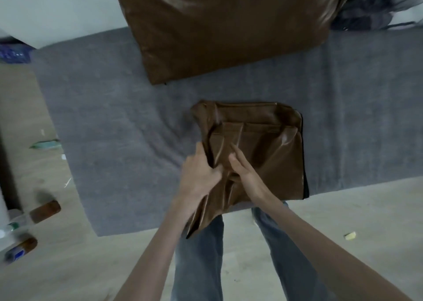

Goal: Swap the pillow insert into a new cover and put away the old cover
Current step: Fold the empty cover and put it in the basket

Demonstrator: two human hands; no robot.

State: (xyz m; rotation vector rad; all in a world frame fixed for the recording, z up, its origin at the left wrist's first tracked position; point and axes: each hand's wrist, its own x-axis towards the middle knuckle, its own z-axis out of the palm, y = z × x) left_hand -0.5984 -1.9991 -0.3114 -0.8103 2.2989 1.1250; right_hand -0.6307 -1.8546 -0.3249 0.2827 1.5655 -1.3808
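Left hand (201,174): grips empty brown cover (258,154) | Right hand (245,172): fingers straight, pressing cover | Stuffed pillow (224,26): beyond, on grey mattress (114,117)

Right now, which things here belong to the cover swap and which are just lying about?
Job:
- empty cover, gripped by left hand, right hand flat on it
- stuffed pillow
- grey mattress under both

Lying about:
- bottles on floor, left
- yellow scrap on floor, right
- dark feathery thing, top right

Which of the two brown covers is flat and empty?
The near brown cover, under both hands, lies flat and folded; the far brown pillow is plump.
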